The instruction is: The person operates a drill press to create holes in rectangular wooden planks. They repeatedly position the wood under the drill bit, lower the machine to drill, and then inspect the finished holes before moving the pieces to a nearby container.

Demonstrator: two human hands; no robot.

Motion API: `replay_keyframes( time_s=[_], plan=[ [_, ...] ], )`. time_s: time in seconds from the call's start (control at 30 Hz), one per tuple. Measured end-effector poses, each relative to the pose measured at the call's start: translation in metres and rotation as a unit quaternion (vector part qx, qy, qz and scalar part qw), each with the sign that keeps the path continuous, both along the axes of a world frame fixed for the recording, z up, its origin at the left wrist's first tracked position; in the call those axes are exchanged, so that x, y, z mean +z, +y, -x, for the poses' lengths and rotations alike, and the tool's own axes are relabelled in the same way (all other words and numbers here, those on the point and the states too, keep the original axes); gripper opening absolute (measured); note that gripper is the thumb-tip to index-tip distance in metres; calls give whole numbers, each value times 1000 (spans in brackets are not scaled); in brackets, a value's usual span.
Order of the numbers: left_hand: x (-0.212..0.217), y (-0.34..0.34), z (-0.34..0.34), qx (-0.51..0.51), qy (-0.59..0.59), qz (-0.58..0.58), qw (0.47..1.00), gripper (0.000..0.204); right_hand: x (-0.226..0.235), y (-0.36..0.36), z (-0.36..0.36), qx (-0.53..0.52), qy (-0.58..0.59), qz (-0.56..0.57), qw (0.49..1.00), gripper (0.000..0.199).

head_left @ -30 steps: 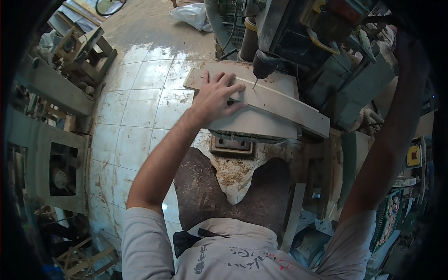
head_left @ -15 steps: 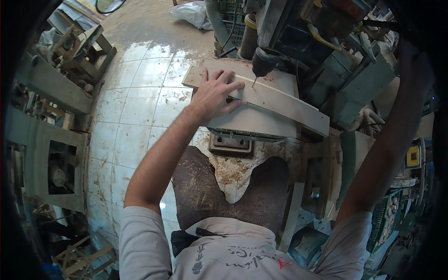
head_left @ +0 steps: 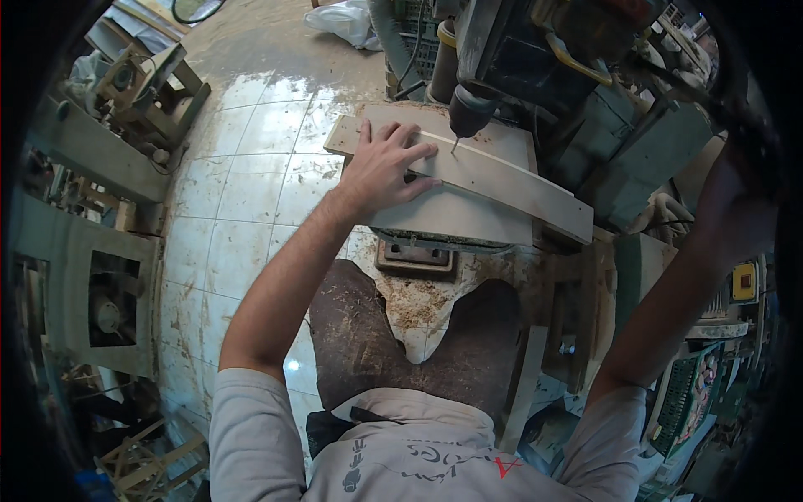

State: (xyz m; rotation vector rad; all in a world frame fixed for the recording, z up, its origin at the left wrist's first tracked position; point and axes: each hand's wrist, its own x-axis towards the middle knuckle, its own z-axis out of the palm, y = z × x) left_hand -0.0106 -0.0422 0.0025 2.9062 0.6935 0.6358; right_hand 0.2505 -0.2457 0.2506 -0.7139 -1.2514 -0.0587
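My left hand (head_left: pixel 389 167) lies on a long pale wooden board (head_left: pixel 510 186), fingers spread, pressing it down near its left end. Beneath the board is a wider flat panel (head_left: pixel 468 216) on the drill press table. Just right of my fingertips, the drill chuck (head_left: pixel 471 113) holds a thin bit (head_left: pixel 456 145) whose tip meets the board's upper face. At the dark right rim, my right hand (head_left: pixel 749 188) is around the end of the drill press lever (head_left: pixel 682 82); its fingers are mostly lost in shadow.
The drill press head (head_left: pixel 535 63) stands over the board's far side. Sawdust (head_left: pixel 414 305) covers the floor around the press base (head_left: pixel 416 259). Machine frames (head_left: pixel 109 293) line the left. A wooden strip (head_left: pixel 524 389) leans beside my right leg, and a green crate (head_left: pixel 682 402) stands at the right.
My right hand has come down and nearer to me, and the lever has swung down with it. The chuck has shifted slightly. My left hand and the board have hardly moved.
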Motion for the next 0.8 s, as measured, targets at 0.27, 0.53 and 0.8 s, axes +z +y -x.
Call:
replay_keyframes(
  time_s=[0.27,0.53,0.8],
  plan=[
    [4,-1,0,-10,7,10,1000,45,-74,-38,5,111,106,6,988,33],
    [4,0,-1,-12,7,-1,1000,46,-155,-41,24,85,121,-46,988,32],
    [7,-1,1,-9,18,3,1000,47,-111,-31,11,63,32,-46,996,29]
  ],
)
